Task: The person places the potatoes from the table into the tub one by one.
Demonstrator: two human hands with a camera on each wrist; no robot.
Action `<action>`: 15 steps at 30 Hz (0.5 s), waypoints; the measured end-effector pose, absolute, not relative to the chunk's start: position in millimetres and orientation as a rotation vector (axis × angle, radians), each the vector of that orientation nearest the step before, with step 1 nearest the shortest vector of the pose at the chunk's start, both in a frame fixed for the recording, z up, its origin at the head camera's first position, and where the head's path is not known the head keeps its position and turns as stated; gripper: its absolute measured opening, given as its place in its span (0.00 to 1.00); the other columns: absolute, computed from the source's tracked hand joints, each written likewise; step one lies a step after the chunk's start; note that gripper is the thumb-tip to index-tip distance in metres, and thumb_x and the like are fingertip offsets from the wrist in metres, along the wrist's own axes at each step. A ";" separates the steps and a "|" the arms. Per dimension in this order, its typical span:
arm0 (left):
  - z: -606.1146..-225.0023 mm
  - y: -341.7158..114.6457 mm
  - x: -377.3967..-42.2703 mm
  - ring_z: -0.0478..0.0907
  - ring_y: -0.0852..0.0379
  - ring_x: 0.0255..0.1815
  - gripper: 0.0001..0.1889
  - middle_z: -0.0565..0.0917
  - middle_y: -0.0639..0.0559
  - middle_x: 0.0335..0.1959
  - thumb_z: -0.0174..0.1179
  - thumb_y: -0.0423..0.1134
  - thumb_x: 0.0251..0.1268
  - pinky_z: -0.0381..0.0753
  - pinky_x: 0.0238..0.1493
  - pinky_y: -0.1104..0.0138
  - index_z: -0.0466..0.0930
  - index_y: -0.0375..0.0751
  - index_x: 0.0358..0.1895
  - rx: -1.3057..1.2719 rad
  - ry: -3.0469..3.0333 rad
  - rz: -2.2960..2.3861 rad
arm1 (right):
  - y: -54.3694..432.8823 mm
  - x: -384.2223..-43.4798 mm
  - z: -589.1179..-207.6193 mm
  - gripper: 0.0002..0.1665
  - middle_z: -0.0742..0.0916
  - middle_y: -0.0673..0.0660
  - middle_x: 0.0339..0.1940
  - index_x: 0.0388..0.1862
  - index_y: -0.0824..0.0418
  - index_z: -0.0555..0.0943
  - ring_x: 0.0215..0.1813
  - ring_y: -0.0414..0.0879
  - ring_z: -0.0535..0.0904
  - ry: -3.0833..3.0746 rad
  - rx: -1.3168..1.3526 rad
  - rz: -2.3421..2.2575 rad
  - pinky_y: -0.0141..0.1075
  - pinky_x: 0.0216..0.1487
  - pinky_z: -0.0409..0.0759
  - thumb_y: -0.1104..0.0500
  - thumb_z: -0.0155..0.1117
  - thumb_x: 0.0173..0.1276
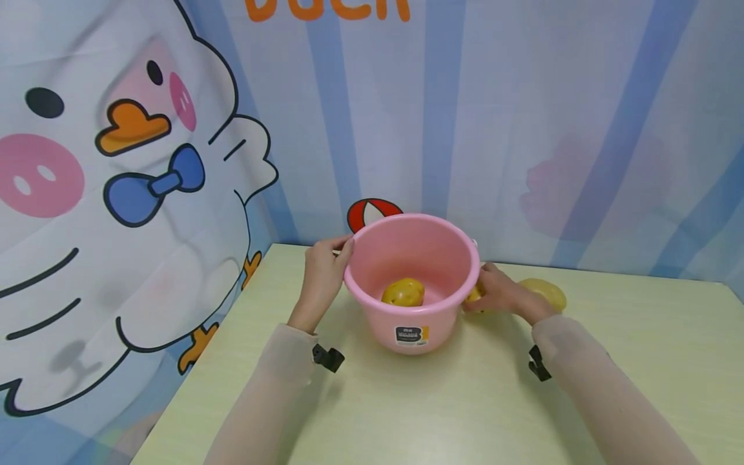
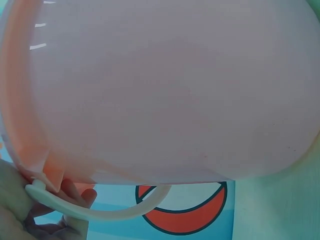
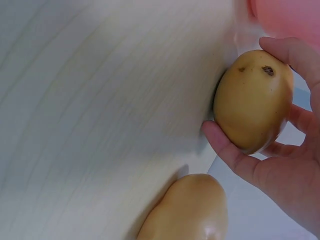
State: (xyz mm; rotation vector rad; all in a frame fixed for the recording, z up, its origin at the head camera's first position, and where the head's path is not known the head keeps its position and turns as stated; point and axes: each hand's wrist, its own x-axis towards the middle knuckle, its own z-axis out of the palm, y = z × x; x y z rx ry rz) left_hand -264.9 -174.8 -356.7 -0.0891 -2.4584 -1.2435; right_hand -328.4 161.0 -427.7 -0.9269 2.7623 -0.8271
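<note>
A pink bucket (image 1: 444, 324) stands upright on the table, with one yellow-brown potato (image 1: 403, 292) lying inside. My left hand (image 1: 322, 274) holds the bucket's rim on its left side, thumb and fingers around the edge. Beside that hand, the white bucket handle (image 2: 100, 214) hangs in the left wrist view. To the right of the bucket, my right hand (image 1: 502, 290) grips a second potato (image 3: 255, 100) between thumb and fingers, close to the tabletop. Another potato (image 3: 192, 210) lies on the table, partly behind my right wrist in the head view.
The pale wood-grain table (image 1: 418, 413) ends at a printed cloth backdrop (image 1: 383, 116) just behind the bucket. A large cartoon duck (image 1: 145, 258) covers the cloth on the left. Each forearm wears a small black device (image 1: 328, 358) near the cuff.
</note>
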 end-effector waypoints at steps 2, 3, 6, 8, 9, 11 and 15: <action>-356.5 -174.7 -265.5 0.85 0.52 0.34 0.18 0.87 0.44 0.45 0.55 0.44 0.77 0.86 0.32 0.62 0.83 0.38 0.59 -0.099 -2.453 -1.237 | 160.9 -328.2 -427.5 0.32 0.82 0.57 0.41 0.59 0.64 0.78 0.50 0.58 0.67 2.765 -0.927 -0.835 0.50 0.47 0.71 0.57 0.77 0.57; -356.6 -174.6 -265.9 0.85 0.52 0.34 0.18 0.87 0.44 0.45 0.55 0.44 0.77 0.86 0.33 0.62 0.83 0.37 0.58 -0.104 -2.452 -1.234 | 161.0 -328.3 -427.3 0.31 0.82 0.57 0.41 0.58 0.64 0.78 0.50 0.58 0.67 2.765 -0.931 -0.838 0.50 0.47 0.71 0.57 0.77 0.57; -356.4 -174.1 -266.3 0.85 0.52 0.34 0.18 0.87 0.44 0.44 0.55 0.44 0.77 0.86 0.33 0.62 0.84 0.37 0.58 -0.109 -2.454 -1.226 | 161.5 -328.8 -427.5 0.29 0.83 0.56 0.41 0.56 0.62 0.80 0.50 0.57 0.67 2.766 -0.939 -0.853 0.50 0.47 0.70 0.57 0.78 0.56; -356.4 -174.0 -266.2 0.85 0.52 0.34 0.18 0.87 0.44 0.44 0.55 0.44 0.77 0.86 0.32 0.62 0.84 0.37 0.58 -0.108 -2.453 -1.232 | 161.8 -330.0 -428.7 0.28 0.83 0.55 0.41 0.55 0.61 0.81 0.49 0.57 0.68 2.767 -0.961 -0.860 0.50 0.47 0.69 0.56 0.78 0.56; -356.3 -174.0 -266.2 0.85 0.52 0.34 0.18 0.87 0.44 0.44 0.55 0.44 0.77 0.86 0.32 0.63 0.84 0.37 0.58 -0.108 -2.453 -1.233 | 161.9 -330.4 -429.1 0.29 0.83 0.55 0.41 0.55 0.61 0.81 0.49 0.57 0.68 2.768 -0.974 -0.863 0.51 0.47 0.69 0.56 0.78 0.55; -356.4 -174.0 -266.3 0.85 0.52 0.34 0.18 0.87 0.44 0.44 0.55 0.44 0.77 0.86 0.32 0.63 0.83 0.36 0.58 -0.109 -2.451 -1.239 | 162.1 -331.3 -429.9 0.29 0.84 0.54 0.42 0.56 0.60 0.81 0.48 0.56 0.68 2.777 -0.989 -0.859 0.51 0.48 0.68 0.57 0.79 0.55; -356.5 -174.7 -266.4 0.84 0.52 0.34 0.18 0.87 0.44 0.44 0.55 0.44 0.77 0.85 0.32 0.63 0.83 0.36 0.58 -0.108 -2.451 -1.241 | 161.9 -331.0 -427.5 0.32 0.84 0.55 0.43 0.59 0.61 0.79 0.48 0.56 0.69 2.785 -0.999 -0.840 0.52 0.48 0.68 0.56 0.78 0.55</action>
